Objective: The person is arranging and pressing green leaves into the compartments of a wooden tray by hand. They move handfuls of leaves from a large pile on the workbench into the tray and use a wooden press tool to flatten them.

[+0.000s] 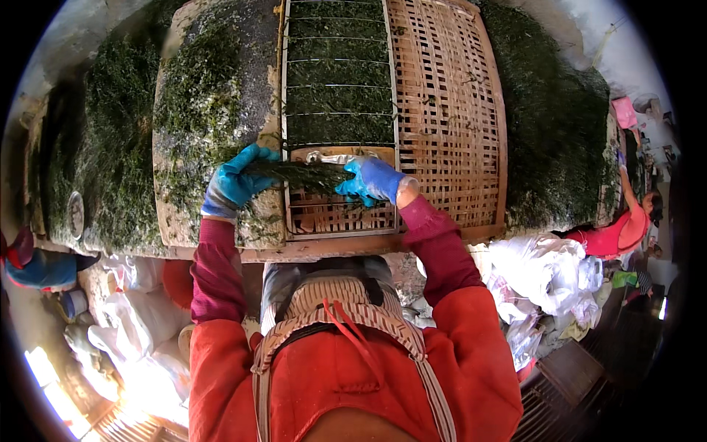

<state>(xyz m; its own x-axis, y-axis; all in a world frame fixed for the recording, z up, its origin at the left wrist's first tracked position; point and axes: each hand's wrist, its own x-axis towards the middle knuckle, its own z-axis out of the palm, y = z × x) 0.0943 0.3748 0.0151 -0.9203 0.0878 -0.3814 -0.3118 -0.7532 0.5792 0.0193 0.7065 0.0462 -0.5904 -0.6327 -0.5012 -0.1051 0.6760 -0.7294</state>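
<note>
A clump of dark green, stringy seaweed (309, 177) stretches between my two blue-gloved hands. My left hand (237, 183) grips its left end, fingers curled, beside the left rail of a metal frame. At the other end my right hand (370, 180) closes around the strands. Below them lies the metal frame (392, 81) with thin crossbars, resting on a woven bamboo rack (451, 110). Dark green seaweed (339, 96) fills its farther sections. A light wooden board with a metal handle (329, 158) lies across the frame just beyond the clump. Bare weave shows in the nearest section.
Left of the rack is a board (171, 199) strewn with loose seaweed. Larger seaweed heaps (118, 132) lie at far left and right (552, 132). White plastic bags (534, 272) sit below the table's edge. A person in red (618, 232) works at far right, another person (44, 269) at far left.
</note>
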